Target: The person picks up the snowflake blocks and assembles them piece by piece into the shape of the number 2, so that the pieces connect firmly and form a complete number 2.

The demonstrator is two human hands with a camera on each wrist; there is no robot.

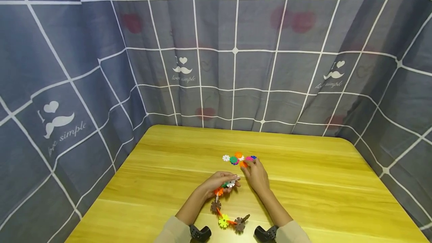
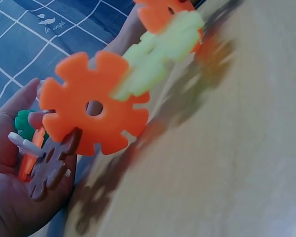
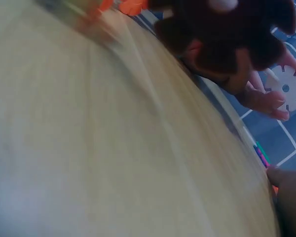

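Observation:
My left hand holds one end of a chain of notched plastic linking discs. A white disc is pinched at its fingertips, with a green disc against the fingers. From there the chain hangs toward the near table edge through a brown disc, a yellow disc and another brown disc, joined by orange discs. My right hand reaches into a loose group of discs, fingertips at an orange disc; whether they grip it I cannot tell.
Beside the right fingertips lie a white disc, a green disc, another orange disc and a pink disc. The wood-grain table is bordered by a grey-blue checked curtain at the back and both sides.

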